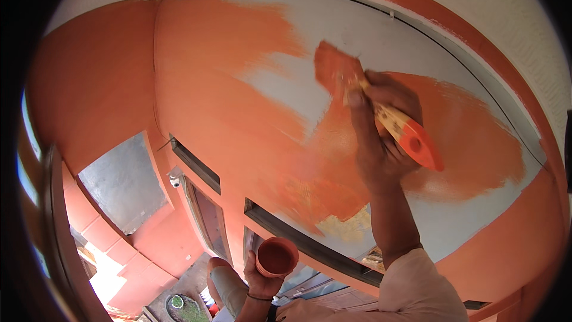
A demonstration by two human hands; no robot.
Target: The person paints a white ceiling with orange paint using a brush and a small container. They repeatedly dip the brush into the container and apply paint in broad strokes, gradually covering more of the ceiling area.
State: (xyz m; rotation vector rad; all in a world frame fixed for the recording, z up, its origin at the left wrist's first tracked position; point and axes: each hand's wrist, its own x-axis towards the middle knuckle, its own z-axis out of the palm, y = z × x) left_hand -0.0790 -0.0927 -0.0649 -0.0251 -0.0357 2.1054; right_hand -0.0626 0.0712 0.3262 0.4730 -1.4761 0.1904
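My right hand [387, 125] is raised to the wall and closed around a paintbrush [390, 120] with a pale wooden handle and a red-orange end. The wide bristles, loaded with orange paint, are against or very close to the wall [333, 24], where grey-white surface borders fresh orange strokes. Some motion blur softens the bristles. Lower down, my left hand [260, 280] grips a round orange cup [277, 257], held upright with its opening facing up. Reddish-brown paint shows inside it.
A thin black cable [417, 27] runs along the wall's curved top edge. Below the painted area is a dark ledge [316, 244] above an opening. A white camera [174, 177] is mounted at the left, near a grey panel [126, 182]. Far below stands a planter [185, 309].
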